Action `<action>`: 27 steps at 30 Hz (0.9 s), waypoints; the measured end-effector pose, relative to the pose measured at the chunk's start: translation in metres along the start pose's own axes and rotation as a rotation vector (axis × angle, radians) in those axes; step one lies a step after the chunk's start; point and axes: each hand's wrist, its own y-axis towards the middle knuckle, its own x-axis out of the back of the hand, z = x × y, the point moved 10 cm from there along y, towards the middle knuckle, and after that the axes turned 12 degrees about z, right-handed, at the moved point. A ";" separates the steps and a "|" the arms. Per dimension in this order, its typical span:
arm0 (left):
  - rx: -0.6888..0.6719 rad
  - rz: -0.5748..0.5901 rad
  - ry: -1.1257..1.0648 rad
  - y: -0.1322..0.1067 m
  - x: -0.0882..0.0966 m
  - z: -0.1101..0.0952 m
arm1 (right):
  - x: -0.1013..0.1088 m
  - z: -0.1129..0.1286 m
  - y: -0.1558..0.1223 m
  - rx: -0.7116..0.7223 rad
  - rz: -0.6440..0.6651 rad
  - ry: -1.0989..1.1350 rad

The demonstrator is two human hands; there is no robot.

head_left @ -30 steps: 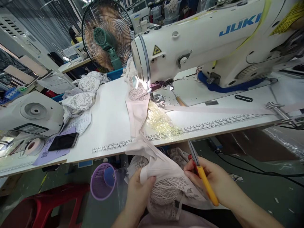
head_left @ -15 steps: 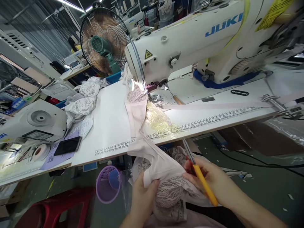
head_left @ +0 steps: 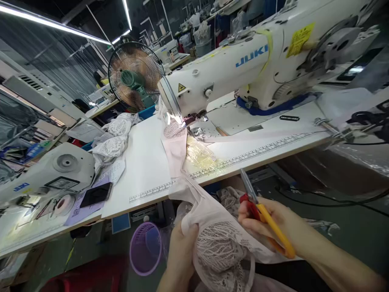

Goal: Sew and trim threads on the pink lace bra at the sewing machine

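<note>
Left hand: our left hand (head_left: 184, 247) grips the pale band of a lace bra (head_left: 220, 245), thumb on top and the fingers curled underneath.
Right hand: our right hand (head_left: 270, 221) is closed around a pair of scissors (head_left: 278, 233) with yellow and red handles; the blades point up toward the front edge of the desk (head_left: 147, 158). We cannot tell whether its fingertips also touch the cloth.
Bra: we have it below the desk's front edge, lace cup facing up between our hands, with the band rising to that edge.
Cloth at the needle: we see a pale piece with lace (head_left: 174, 140) flat on the desk, running from the front edge back to the needle of the sewing machine (head_left: 223, 71).
Front edge: a printed ruler (head_left: 237, 156) lies along it, and shiny yellowish film (head_left: 197, 152) sits between ruler and needle.
Left edge of the desk: we see white lace pieces (head_left: 114, 140) heaped toward the back corner and a dark phone (head_left: 96, 194) on purple paper (head_left: 73, 213) near the front corner.
Under the desk: a purple basket (head_left: 141, 259) stands below the front edge, near our left hand.
Behind: a fan (head_left: 136, 83) stands past the back edge.
</note>
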 end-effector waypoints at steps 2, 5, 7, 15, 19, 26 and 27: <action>-0.003 0.040 -0.073 -0.002 -0.003 0.000 | -0.001 -0.004 -0.003 -0.004 0.046 0.016; -0.019 0.087 -0.125 -0.004 -0.009 0.000 | 0.000 -0.009 -0.005 -0.003 0.034 0.013; -0.035 0.096 -0.139 -0.005 -0.010 0.001 | -0.002 -0.010 -0.005 0.002 0.016 -0.005; -0.055 0.154 -0.172 -0.007 -0.019 0.010 | -0.015 0.008 -0.008 -0.008 -0.058 -0.090; -0.132 0.170 -0.103 -0.010 -0.013 0.012 | -0.011 0.009 -0.008 -0.015 -0.112 -0.114; -0.142 0.150 -0.119 -0.015 -0.011 0.017 | -0.001 -0.008 -0.005 -0.051 -0.170 -0.141; -0.128 0.154 -0.142 -0.015 -0.012 0.018 | 0.001 -0.012 -0.005 -0.058 -0.179 -0.144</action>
